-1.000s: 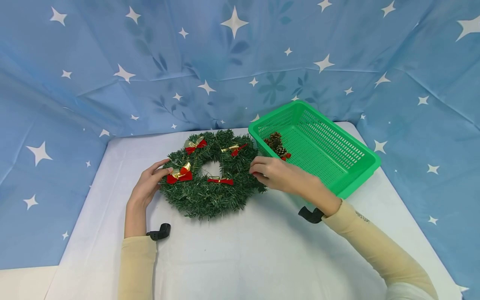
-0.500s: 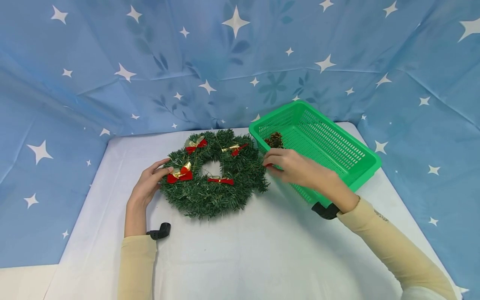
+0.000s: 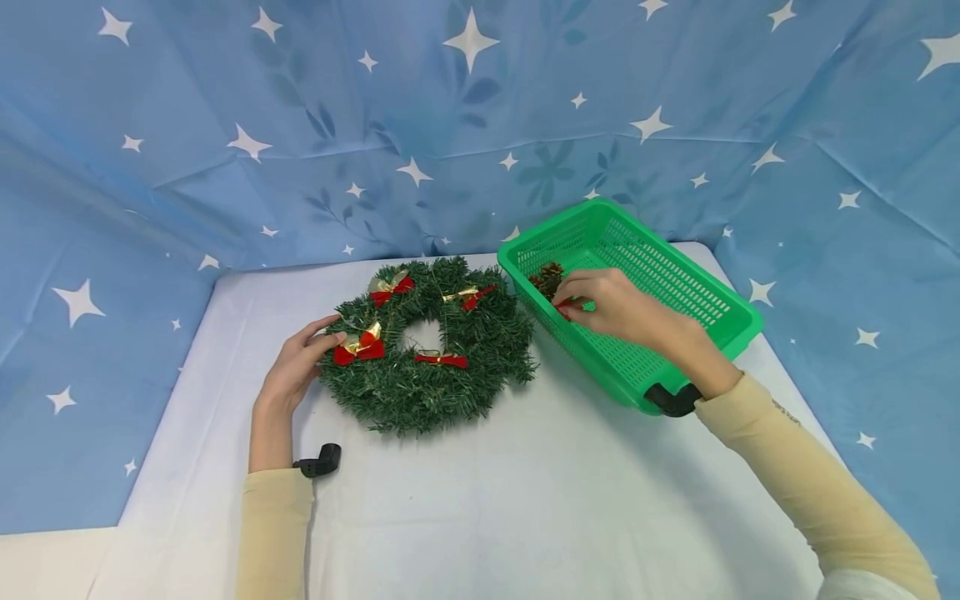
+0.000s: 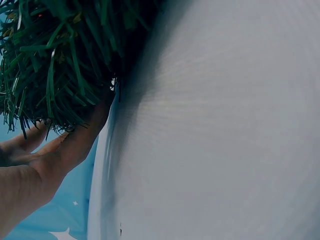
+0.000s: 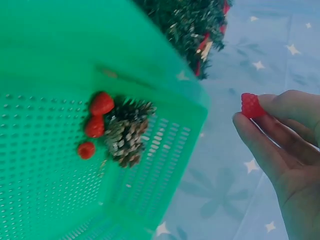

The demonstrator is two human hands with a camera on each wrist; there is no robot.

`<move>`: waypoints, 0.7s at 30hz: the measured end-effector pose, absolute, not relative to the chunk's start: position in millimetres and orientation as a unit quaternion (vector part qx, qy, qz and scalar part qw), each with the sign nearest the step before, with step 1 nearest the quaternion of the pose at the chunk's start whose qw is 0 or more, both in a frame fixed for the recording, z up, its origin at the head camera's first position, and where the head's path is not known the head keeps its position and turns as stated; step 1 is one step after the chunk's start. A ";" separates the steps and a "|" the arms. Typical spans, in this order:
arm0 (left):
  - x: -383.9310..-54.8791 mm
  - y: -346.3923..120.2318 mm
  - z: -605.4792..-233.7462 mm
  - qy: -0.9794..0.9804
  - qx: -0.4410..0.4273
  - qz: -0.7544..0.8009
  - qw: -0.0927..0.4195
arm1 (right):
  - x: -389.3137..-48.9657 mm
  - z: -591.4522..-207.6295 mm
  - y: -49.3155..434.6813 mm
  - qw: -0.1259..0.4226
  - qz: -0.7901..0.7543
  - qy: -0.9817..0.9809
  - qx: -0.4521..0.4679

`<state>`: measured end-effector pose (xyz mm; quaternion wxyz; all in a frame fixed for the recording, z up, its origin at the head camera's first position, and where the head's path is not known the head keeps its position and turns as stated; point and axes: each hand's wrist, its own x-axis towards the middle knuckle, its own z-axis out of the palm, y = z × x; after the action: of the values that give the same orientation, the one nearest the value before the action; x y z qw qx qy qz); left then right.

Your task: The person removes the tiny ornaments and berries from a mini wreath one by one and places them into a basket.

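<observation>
A green wreath (image 3: 427, 400) lies on the table with several red and gold bows (image 3: 360, 348) on it. My left hand (image 3: 291, 371) grips its left edge; in the left wrist view the fingers (image 4: 80, 142) lie against its underside. Between thumb and fingertips my right hand (image 3: 618, 308) pinches a small red artificial raspberry (image 5: 251, 105). That hand is over the near left side of the green basket (image 3: 697, 375), to the right of the wreath. Inside the basket are pine cones (image 5: 127, 140) and several red berries (image 5: 101, 103), partly hidden behind the right hand in the head view.
White cloth covers the table (image 3: 465, 508). A blue curtain (image 3: 337, 125) with white stars hangs behind and at both sides. The basket's raised rim (image 3: 528, 304) stands close beside the wreath's right edge.
My right hand has moved right, from the wreath's right edge to over the basket, with the raspberry between its fingers. My left hand and the wreath stay in place.
</observation>
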<state>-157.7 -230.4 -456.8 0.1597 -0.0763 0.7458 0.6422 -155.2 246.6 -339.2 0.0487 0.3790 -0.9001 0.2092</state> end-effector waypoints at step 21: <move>-158.3 -231.7 -455.5 0.749 -0.075 0.639 0.159 | -196.6 -371.3 283.5 -0.027 0.179 -0.939 0.292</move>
<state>-158.3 -231.7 -455.5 0.1586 -0.0748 0.7494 0.6385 -196.6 283.5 -371.3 -0.0273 0.2917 -0.9393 0.1787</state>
